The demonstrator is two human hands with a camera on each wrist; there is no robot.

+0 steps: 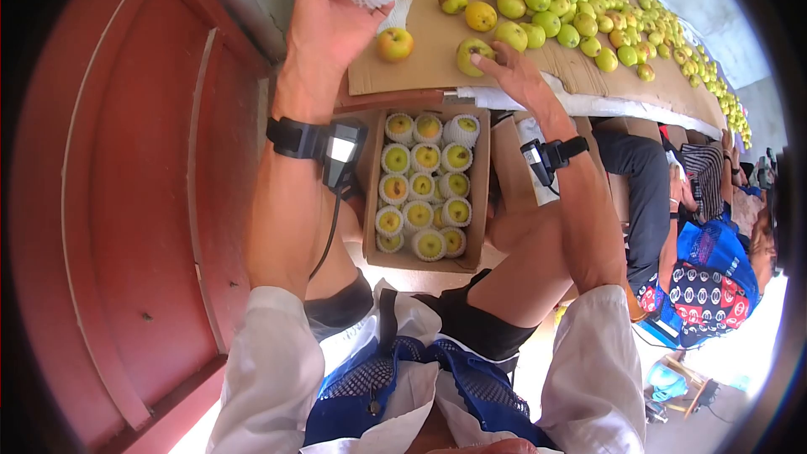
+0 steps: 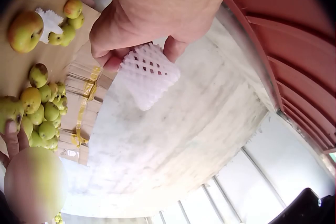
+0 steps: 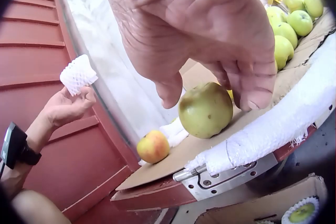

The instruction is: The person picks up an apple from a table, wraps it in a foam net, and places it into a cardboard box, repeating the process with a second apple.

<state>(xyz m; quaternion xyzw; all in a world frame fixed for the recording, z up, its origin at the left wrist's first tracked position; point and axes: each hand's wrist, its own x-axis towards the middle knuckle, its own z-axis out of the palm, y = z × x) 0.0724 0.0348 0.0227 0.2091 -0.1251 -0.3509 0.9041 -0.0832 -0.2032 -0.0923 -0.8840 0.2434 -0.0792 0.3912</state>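
Big red door takes up the left side, and next to it a cardboard sheet covers the work surface, probably so the fruit doesn't bruise. There's a whole apple heap on it, in easy reach. The open box sits between the person's knees, just below the edge, apples upright in white netting, which likely stops them knocking together. The right hand has thumb and fingers apart, on either side of a green apple near the cardboard's edge; can't tell if it's actually gripping. Left hand is clamped on a foam sleeve, fingertips showing through its mouth, I'd guess to spread it.
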